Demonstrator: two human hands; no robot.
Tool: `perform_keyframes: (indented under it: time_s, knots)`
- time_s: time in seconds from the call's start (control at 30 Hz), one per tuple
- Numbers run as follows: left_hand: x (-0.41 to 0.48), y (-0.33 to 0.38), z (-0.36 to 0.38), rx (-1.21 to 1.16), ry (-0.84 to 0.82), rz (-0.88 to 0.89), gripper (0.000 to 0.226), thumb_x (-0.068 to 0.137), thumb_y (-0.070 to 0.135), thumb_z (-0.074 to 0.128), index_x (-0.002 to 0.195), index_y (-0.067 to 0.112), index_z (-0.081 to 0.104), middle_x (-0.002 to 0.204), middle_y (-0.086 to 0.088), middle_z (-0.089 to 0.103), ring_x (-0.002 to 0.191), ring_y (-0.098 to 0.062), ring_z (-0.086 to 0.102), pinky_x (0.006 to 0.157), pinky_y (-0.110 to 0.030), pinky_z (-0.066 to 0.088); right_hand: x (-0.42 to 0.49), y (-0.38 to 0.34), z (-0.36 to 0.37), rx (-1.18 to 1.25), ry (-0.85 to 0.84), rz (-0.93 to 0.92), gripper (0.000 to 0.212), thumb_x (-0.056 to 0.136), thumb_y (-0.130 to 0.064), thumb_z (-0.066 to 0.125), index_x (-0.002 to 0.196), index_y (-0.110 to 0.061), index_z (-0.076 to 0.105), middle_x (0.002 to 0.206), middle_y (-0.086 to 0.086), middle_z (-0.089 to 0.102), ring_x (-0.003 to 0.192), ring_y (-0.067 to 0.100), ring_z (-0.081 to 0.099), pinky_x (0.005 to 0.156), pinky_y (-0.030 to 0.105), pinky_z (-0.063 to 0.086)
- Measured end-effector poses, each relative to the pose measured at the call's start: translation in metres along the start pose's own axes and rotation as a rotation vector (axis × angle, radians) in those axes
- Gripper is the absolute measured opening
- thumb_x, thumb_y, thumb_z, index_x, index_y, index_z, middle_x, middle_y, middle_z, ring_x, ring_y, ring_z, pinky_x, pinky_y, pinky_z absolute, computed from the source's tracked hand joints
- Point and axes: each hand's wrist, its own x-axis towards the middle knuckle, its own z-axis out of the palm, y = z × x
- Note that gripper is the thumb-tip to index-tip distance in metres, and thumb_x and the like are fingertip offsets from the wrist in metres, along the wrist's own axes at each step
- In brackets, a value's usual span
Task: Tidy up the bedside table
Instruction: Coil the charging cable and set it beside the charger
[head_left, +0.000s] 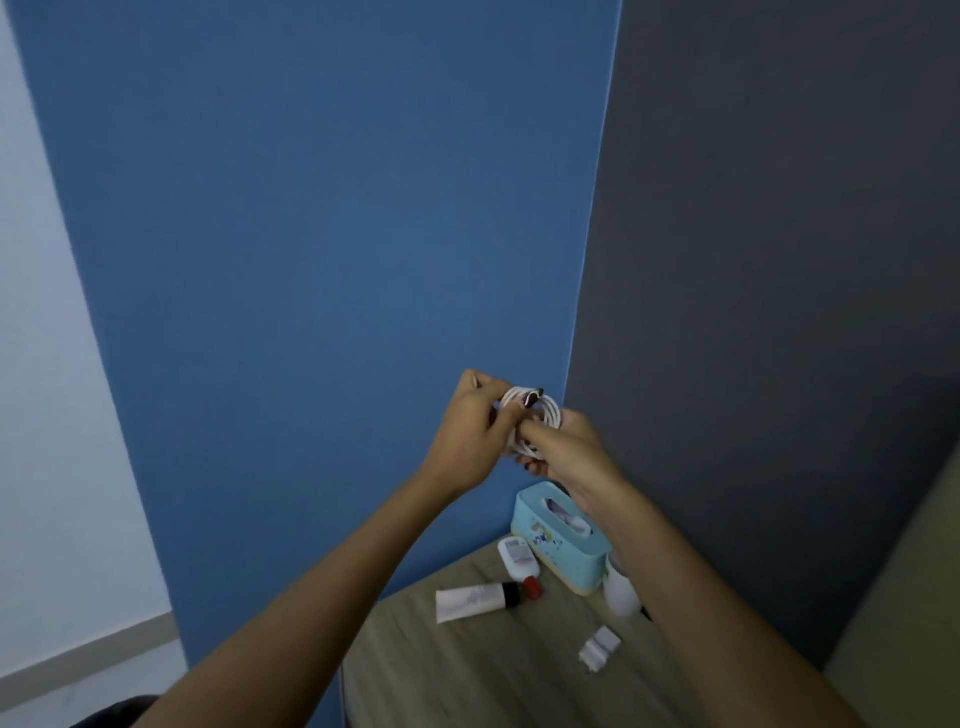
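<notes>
Above bedside table (447, 670), left hand (470, 436), right hand (571, 452), gripping coiled cable (540, 410)

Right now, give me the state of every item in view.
white cable, coiled, held in both hands above the table.
left hand, gripping the cable.
right hand, gripping the cable.
teal box, upright on table, top slot open.
white tube, lying flat, capped.
red-capped bottle, lying flat, capped.
charger plug, lying loose on table.
</notes>
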Motion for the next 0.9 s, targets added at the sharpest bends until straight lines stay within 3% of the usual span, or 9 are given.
perform_keyframes:
  time_s: [0.1, 0.2, 0.33, 0.43, 0.5, 0.63, 0.73, 0.9]
  knots:
    - [0.003, 0.003, 0.004, -0.017, -0.021, 0.017, 0.014, 0.095, 0.017, 0.052, 0.091, 0.011, 0.065, 0.084, 0.011, 0.044, 0.081, -0.004, 0.045, 0.070, -0.015, 0.039, 0.007, 0.002, -0.006, 0.020, 0.096, 0.011, 0.009, 0.085, -0.016, 0.065, 0.092, -0.009, 0.066, 0.065, 0.007, 0.064, 0.050, 0.014, 0.055, 0.043, 0.023, 0.039]
    - [0.008, -0.004, 0.004, 0.015, -0.012, -0.001, 0.015, 0.094, 0.017, 0.054, 0.092, 0.011, 0.067, 0.080, 0.016, 0.047, 0.084, -0.018, 0.053, 0.072, -0.028, 0.045, 0.005, 0.001, -0.010, 0.050, 0.027, 0.012, 0.006, 0.085, -0.016, 0.067, 0.083, -0.011, 0.069, 0.062, 0.005, 0.063, 0.053, 0.013, 0.054, 0.048, 0.022, 0.040]
    - [0.014, -0.017, -0.005, -0.025, 0.049, -0.148, 0.015, 0.093, 0.018, 0.057, 0.079, 0.016, 0.062, 0.072, 0.005, 0.058, 0.073, -0.026, 0.064, 0.064, -0.038, 0.056, -0.002, -0.003, -0.014, 0.193, -0.144, 0.056, 0.017, 0.090, -0.009, 0.056, 0.104, -0.009, 0.067, 0.081, 0.007, 0.069, 0.073, 0.016, 0.064, 0.066, 0.026, 0.053]
    - [0.008, -0.017, -0.003, -0.133, 0.060, -0.255, 0.013, 0.094, 0.014, 0.056, 0.084, 0.009, 0.063, 0.068, -0.008, 0.064, 0.065, -0.030, 0.069, 0.062, -0.036, 0.061, -0.006, -0.001, -0.017, 0.116, -0.136, 0.031, 0.020, 0.095, -0.017, 0.054, 0.108, -0.010, 0.066, 0.099, 0.008, 0.071, 0.092, 0.020, 0.067, 0.080, 0.035, 0.058]
    - [-0.001, -0.014, 0.001, -0.206, 0.075, -0.308, 0.012, 0.093, 0.012, 0.058, 0.086, 0.005, 0.064, 0.064, -0.009, 0.064, 0.057, -0.024, 0.069, 0.060, -0.034, 0.061, -0.010, 0.002, -0.018, 0.108, -0.116, 0.011, 0.021, 0.096, -0.015, 0.052, 0.109, -0.007, 0.066, 0.107, 0.013, 0.071, 0.099, 0.023, 0.069, 0.084, 0.037, 0.058]
    - [-0.013, -0.009, 0.005, -0.289, 0.118, -0.364, 0.008, 0.091, 0.009, 0.061, 0.089, 0.001, 0.065, 0.060, -0.004, 0.062, 0.046, -0.007, 0.065, 0.051, -0.028, 0.060, -0.018, 0.006, -0.017, 0.155, 0.014, -0.065, 0.023, 0.091, -0.004, 0.059, 0.113, -0.001, 0.062, 0.096, 0.018, 0.072, 0.081, 0.021, 0.073, 0.073, 0.028, 0.060]
    - [-0.018, -0.007, 0.005, -0.314, 0.135, -0.387, 0.010, 0.091, 0.009, 0.062, 0.092, 0.001, 0.067, 0.060, -0.004, 0.062, 0.049, -0.012, 0.066, 0.052, -0.028, 0.060, -0.021, 0.008, -0.016, 0.096, 0.078, -0.086, 0.024, 0.089, -0.007, 0.062, 0.112, -0.003, 0.062, 0.095, 0.018, 0.073, 0.081, 0.024, 0.073, 0.072, 0.030, 0.060]
    - [-0.024, -0.013, 0.003, -0.323, 0.134, -0.420, 0.015, 0.092, 0.010, 0.059, 0.092, 0.000, 0.069, 0.060, -0.009, 0.063, 0.052, -0.021, 0.068, 0.057, -0.031, 0.061, -0.027, 0.014, -0.018, 0.111, 0.022, -0.079, 0.016, 0.092, -0.010, 0.060, 0.106, -0.011, 0.065, 0.091, 0.010, 0.074, 0.074, 0.018, 0.074, 0.068, 0.026, 0.060]
